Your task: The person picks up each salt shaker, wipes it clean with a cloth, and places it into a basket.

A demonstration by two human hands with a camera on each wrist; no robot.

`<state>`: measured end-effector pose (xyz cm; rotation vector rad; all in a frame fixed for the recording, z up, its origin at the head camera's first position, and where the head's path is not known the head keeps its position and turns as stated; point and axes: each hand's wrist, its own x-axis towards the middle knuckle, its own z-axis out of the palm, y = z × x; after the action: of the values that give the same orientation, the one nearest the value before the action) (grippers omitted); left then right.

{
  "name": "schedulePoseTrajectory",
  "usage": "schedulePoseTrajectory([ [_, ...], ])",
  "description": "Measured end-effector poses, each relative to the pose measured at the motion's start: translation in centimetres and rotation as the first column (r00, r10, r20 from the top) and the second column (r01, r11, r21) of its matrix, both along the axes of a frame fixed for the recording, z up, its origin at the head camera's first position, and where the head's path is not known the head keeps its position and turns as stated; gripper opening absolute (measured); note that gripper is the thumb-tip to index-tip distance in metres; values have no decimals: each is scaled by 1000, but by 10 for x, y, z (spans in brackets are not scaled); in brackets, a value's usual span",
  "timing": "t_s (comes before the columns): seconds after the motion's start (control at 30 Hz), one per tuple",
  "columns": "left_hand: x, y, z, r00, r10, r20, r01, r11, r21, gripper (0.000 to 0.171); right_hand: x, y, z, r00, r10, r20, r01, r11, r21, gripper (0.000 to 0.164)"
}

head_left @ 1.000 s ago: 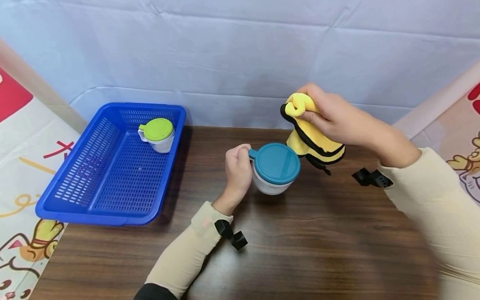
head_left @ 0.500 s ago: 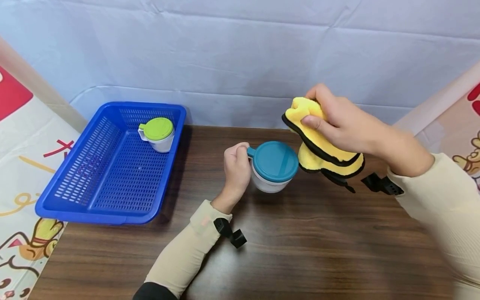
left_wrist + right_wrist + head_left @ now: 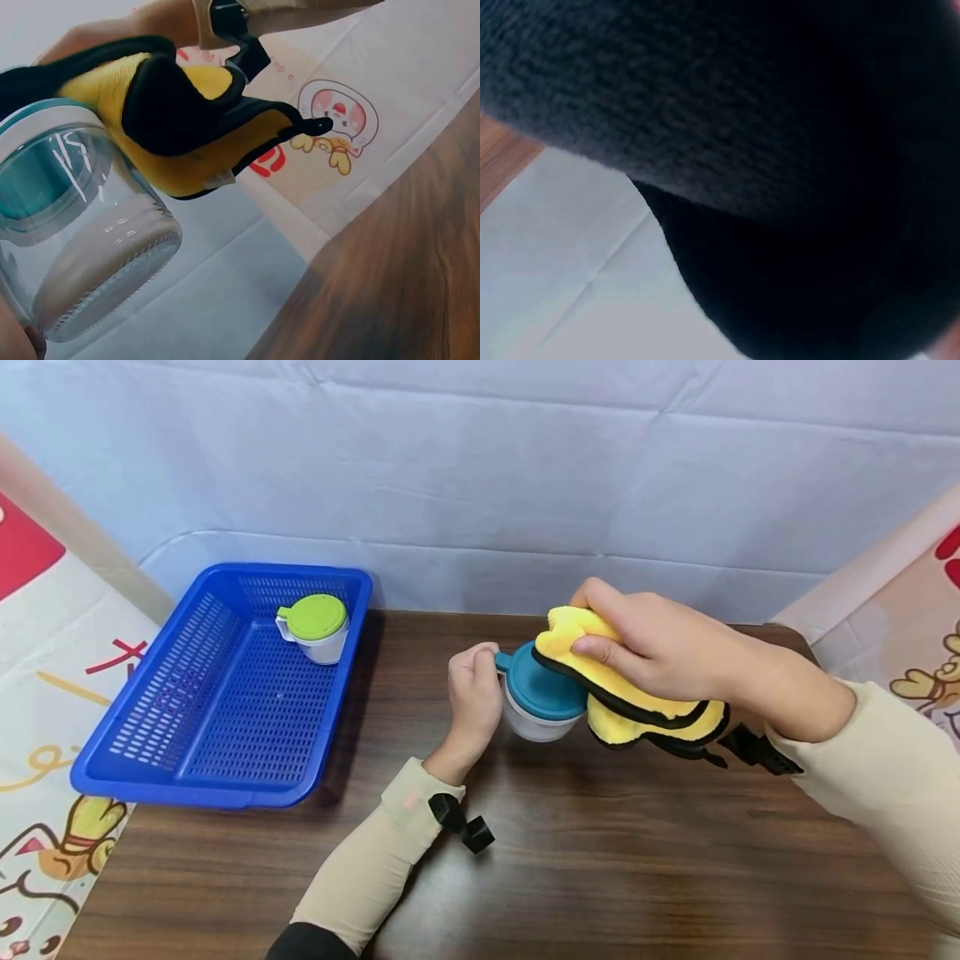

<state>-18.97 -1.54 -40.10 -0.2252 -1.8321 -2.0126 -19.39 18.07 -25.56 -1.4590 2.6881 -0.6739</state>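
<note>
In the head view my left hand (image 3: 476, 697) grips the handle of a clear jar (image 3: 542, 727) with a teal lid (image 3: 542, 687). The left wrist view shows the jar's glass body (image 3: 105, 247) tilted, with its ridged base. My right hand (image 3: 652, 639) pinches a folded cloth (image 3: 600, 672), yellow on one face and black-edged. Part of the cloth lies over the right side of the lid. Dark, fuzzy cloth (image 3: 667, 112) fills most of the right wrist view and hides the fingers there.
A blue plastic basket (image 3: 202, 795) stands at the left on the wooden table (image 3: 600, 877). Inside it, near the back right corner, is a smaller jar with a green lid (image 3: 317, 617). A pale sheet (image 3: 450, 468) hangs behind the table.
The cloth first shifted right and its yellow face spread out. Since then my right hand has brought it left and down onto the teal lid. My left hand and the jar have barely moved.
</note>
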Motion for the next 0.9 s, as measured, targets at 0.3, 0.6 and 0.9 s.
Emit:
schedulePoseTrajectory([
  [0.3, -1, 3, 1, 1000, -16, -9, 16, 999, 36, 36, 20, -24, -7, 997, 70, -29, -69, 997, 40, 22],
  [0.6, 0, 1, -3, 998, -65, 1, 64, 994, 84, 41, 25, -34, -17, 993, 77, -91, -73, 996, 48, 18],
  [0.9, 3, 3, -5, 995, -101, 5, 101, 993, 64, 39, 24, -32, -27, 994, 18, -104, -12, 998, 60, 21],
])
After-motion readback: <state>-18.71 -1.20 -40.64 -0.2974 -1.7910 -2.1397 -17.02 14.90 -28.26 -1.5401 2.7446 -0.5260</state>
